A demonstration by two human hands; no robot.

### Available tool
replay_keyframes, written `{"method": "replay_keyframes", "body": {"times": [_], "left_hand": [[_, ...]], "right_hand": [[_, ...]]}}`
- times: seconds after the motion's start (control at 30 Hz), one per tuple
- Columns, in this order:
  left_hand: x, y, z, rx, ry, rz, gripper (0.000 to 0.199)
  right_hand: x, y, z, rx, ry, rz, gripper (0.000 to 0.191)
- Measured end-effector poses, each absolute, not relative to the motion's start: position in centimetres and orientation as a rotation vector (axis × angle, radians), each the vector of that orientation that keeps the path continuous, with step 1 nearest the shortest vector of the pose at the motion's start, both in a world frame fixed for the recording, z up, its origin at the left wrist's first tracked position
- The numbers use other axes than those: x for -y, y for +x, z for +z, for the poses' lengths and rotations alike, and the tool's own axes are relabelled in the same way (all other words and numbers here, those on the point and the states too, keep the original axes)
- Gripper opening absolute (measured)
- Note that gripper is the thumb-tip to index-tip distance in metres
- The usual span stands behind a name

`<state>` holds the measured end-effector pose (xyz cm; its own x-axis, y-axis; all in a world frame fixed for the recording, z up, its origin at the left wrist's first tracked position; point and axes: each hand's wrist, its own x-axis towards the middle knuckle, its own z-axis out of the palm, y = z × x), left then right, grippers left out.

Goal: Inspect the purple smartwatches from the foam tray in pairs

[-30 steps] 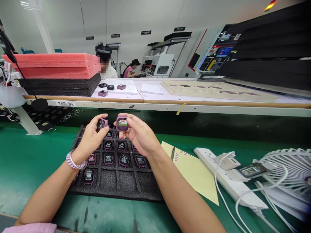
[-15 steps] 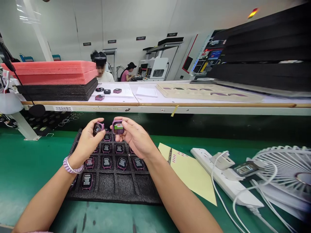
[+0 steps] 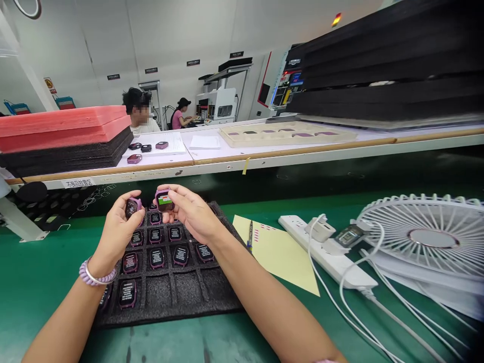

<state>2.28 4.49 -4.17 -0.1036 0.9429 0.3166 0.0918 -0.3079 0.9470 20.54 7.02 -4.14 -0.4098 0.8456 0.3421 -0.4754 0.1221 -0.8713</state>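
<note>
1. Across the foreground runs the green, smooth-topped bench [image 3: 32, 280], which carries everything named below.
2. Toward seven o'clock in the view lies a black foam tray [image 3: 170, 317] with squarish pockets, many holding watches; its near edge runs roughly from nine to three o'clock.
3. At about four o'clock from the right hand rests a pale yellow paper sheet [image 3: 285, 259].
4. Over the tray's far part, the left hand [image 3: 119, 227] is at eleven o'clock and the right hand [image 3: 192, 214] at one. Both pinch: the left grips a watch by its edges, while the right presses its thumb over a screen's edge, fingers behind.
5. From the left hand's purple-cased watch with a dark screen [image 3: 131, 207], the right hand's purple-cased watch with a green-and-red display [image 3: 165, 201] lies at three o'clock, near but apart. The left one tilts, its long axis roughly one to seven; the right one looks nearly upright.
6. At seven o'clock in the tray, a rectangular purple-cased watch with white text [image 3: 127, 293] has its long axis near twelve to six; the left hand is nearer it.
</note>
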Motion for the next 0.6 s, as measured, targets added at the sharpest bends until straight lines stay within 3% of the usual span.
{"method": "replay_keyframes", "body": {"times": [0.6], "left_hand": [[-4.41,2.25,-3.87,-1.195,1.409,1.492,0.058]], "right_hand": [[-7.09,20.56,-4.20,1.316,-0.397,1.525,0.049]]}}
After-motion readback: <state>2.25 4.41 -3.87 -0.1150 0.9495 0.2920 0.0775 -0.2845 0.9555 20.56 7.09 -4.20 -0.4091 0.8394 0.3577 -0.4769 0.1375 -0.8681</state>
